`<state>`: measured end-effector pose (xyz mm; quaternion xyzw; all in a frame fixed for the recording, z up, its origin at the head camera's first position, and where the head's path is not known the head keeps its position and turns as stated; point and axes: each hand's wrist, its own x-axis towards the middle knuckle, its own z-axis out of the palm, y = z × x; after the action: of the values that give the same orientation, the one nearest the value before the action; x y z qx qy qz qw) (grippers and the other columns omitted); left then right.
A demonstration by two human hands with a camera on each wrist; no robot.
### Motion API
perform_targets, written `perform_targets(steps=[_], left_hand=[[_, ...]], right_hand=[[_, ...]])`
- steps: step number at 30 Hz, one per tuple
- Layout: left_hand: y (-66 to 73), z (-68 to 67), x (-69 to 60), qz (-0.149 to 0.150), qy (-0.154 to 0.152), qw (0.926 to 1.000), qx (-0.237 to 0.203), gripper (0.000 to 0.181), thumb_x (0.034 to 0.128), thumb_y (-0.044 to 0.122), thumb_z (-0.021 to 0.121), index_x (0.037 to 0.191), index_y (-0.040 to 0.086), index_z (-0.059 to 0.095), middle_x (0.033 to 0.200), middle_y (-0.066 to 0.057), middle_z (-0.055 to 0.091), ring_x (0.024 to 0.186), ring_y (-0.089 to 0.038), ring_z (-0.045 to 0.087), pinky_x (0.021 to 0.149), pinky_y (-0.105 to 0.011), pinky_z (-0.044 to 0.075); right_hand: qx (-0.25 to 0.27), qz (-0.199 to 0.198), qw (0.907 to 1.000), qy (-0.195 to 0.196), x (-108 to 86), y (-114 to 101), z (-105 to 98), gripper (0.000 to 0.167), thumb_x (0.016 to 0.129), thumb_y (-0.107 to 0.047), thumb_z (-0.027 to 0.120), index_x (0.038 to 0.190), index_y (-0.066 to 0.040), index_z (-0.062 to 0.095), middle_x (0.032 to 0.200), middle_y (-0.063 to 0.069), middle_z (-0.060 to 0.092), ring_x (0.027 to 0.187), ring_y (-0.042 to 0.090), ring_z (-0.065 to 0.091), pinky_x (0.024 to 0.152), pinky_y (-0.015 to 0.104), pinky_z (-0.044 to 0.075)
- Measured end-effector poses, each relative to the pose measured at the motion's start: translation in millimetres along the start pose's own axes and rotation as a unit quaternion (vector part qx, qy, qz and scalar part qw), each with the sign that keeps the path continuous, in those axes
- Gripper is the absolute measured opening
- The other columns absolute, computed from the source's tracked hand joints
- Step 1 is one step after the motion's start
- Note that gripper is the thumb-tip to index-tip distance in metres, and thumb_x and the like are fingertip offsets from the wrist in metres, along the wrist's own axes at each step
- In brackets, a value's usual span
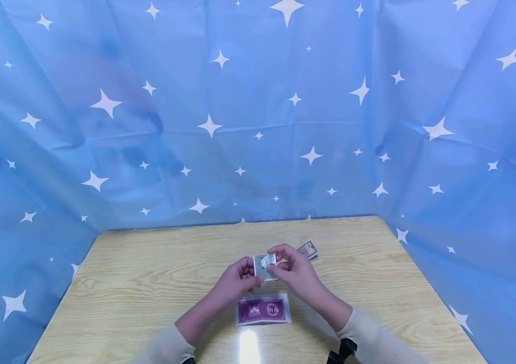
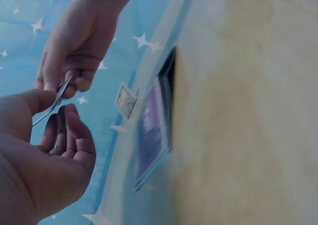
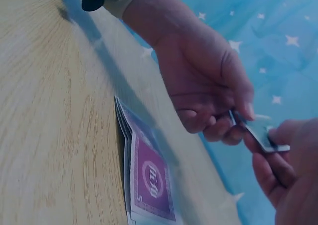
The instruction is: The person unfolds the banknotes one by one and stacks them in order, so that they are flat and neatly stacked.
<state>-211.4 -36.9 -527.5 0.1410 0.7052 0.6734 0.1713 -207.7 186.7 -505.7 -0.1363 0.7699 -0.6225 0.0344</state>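
Observation:
A small green-and-white folded banknote [image 1: 261,269] is held above the table between both hands. My left hand [image 1: 236,280] pinches its left side, thumb in front. At its right side, my right hand [image 1: 300,274] pinches it with thumb and fingers. In the left wrist view the note [image 2: 61,92] appears nearly edge-on, so its face is hidden there. Below the hands on the table lies a stack of purple banknotes [image 1: 263,310], its layers visible from the side in the right wrist view [image 3: 151,178]. Beyond the right hand sits a small brownish note pile [image 1: 309,248], partly covered by that hand.
The light wooden table [image 1: 148,283] carries these notes. A blue curtain with white stars [image 1: 258,101] hangs behind the table and along its sides. Bright glare [image 1: 249,346] shows on the tabletop near its front.

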Motion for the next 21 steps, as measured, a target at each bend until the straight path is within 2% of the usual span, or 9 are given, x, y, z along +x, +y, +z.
perform_targets(steps=[5,9,13,16,21], left_hand=[[-2.8,6.5,-5.3,0.0,0.028,0.9996,-0.01,0.021,0.1014,0.009,0.075,0.115,-0.003,0.065,0.095,-0.002,0.066,0.084,-0.016,0.063,0.075,-0.028,0.056],[-3.0,8.1,-7.0,0.002,0.037,0.9993,-0.008,0.018,0.1021,0.009,0.074,0.113,-0.003,0.066,0.093,-0.001,0.065,0.084,-0.017,0.062,0.074,-0.028,0.054],[-2.3,6.0,-7.8,0.0,0.027,0.9996,0.006,0.015,0.1019,0.009,0.074,0.111,-0.001,0.066,0.091,-0.002,0.064,0.082,-0.018,0.06,0.072,-0.027,0.052],[-2.0,1.9,-8.2,-0.003,0.015,0.9997,0.022,0.014,0.1016,0.009,0.074,0.109,0.0,0.067,0.092,-0.002,0.063,0.081,-0.017,0.058,0.073,-0.026,0.052],[-0.5,-5.4,-9.3,-0.002,-0.002,0.999,0.044,0.013,0.1016,0.009,0.075,0.108,0.001,0.068,0.092,-0.003,0.065,0.082,-0.016,0.06,0.073,-0.028,0.054]], right_hand=[[0.014,-0.003,0.9998,0.014,-0.2,-1.1,1.9,0.035,0.098,0.002,0.08,0.131,-0.002,0.069,0.102,0.01,0.058,0.065,0.01,0.06,0.06,0.019,0.046],[0.0,-0.009,0.9998,0.015,-0.6,-1.0,1.4,0.034,0.099,0.0,0.081,0.131,-0.002,0.069,0.098,0.009,0.061,0.066,0.014,0.063,0.06,0.02,0.049],[-0.051,-0.031,0.9982,0.006,-0.4,-3.0,-1.6,0.037,0.101,-0.006,0.08,0.137,-0.009,0.07,0.102,0.007,0.066,0.071,0.015,0.063,0.064,0.023,0.054],[-0.1,-0.063,0.993,-0.007,0.7,-5.9,-4.8,0.041,0.103,-0.008,0.078,0.142,-0.013,0.069,0.106,0.004,0.071,0.077,0.015,0.065,0.069,0.027,0.057],[-0.133,-0.09,0.9864,-0.037,1.3,-5.7,-6.8,0.041,0.102,-0.005,0.077,0.142,-0.011,0.07,0.101,0.001,0.073,0.079,0.015,0.064,0.072,0.028,0.057]])
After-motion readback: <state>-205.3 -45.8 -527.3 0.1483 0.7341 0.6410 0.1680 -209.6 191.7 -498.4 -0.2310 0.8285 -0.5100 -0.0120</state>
